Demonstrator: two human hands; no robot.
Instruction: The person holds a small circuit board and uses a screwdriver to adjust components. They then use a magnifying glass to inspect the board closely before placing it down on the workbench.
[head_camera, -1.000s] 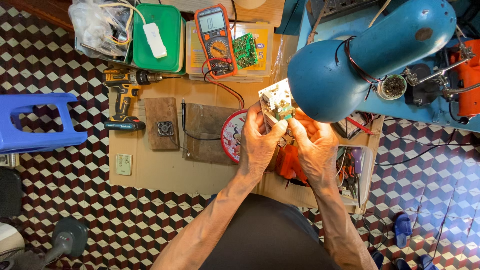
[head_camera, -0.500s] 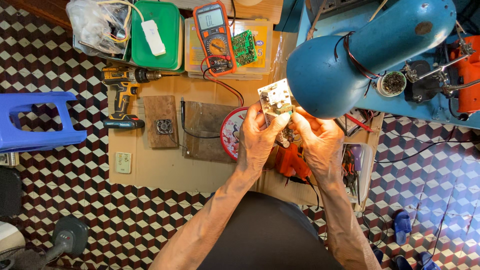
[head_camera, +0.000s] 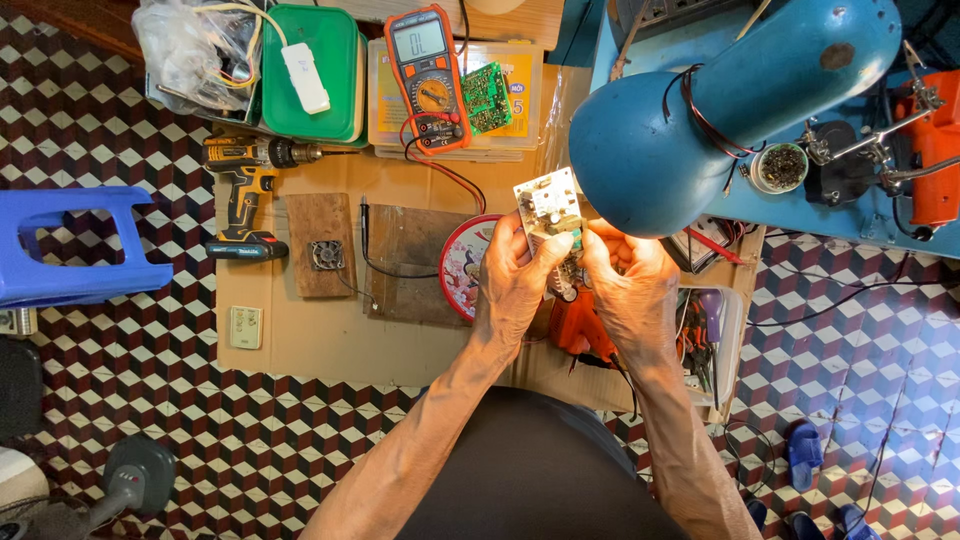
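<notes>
Lamp: a blue lamp (head_camera: 735, 105) hung at upper right.
Meter: an orange multimeter (head_camera: 428, 75) lay on a yellow case.
Drill: a yellow drill (head_camera: 245, 195) lay on the cardboard sheet (head_camera: 300, 340), near a wooden block (head_camera: 318, 245).
Stool: a blue stool (head_camera: 70, 245) stood on the patterned floor (head_camera: 120, 400).

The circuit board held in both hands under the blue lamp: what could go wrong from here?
1. The circuit board is pinched only at its lower edge by the left hand and right hand; it could slip onto the round tin.
2. The blue lamp hangs very close; knuckles might bump its shade.
</notes>
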